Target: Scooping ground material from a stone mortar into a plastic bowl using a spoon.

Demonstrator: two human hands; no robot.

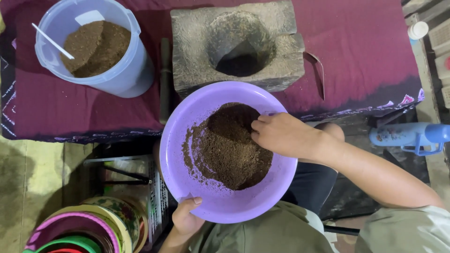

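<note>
A purple plastic bowl (220,208) rests on my lap, filled with coarse brown powder (229,150). My left hand (185,216) grips the bowl's near rim from below, thumb on the edge. My right hand (280,135) reaches in from the right, fingers curled down into the powder near the far right side of the heap. What the fingertips pinch is hidden by the hand.
A stone mortar block (276,61) sits on a maroon cloth (365,51) beyond the bowl, a dark pestle (164,79) beside it. A pale blue tub (126,70) with brown powder and a white spoon (52,41) stands far left. Stacked colourful rings (93,225) lie at lower left, a blue bottle (408,137) at right.
</note>
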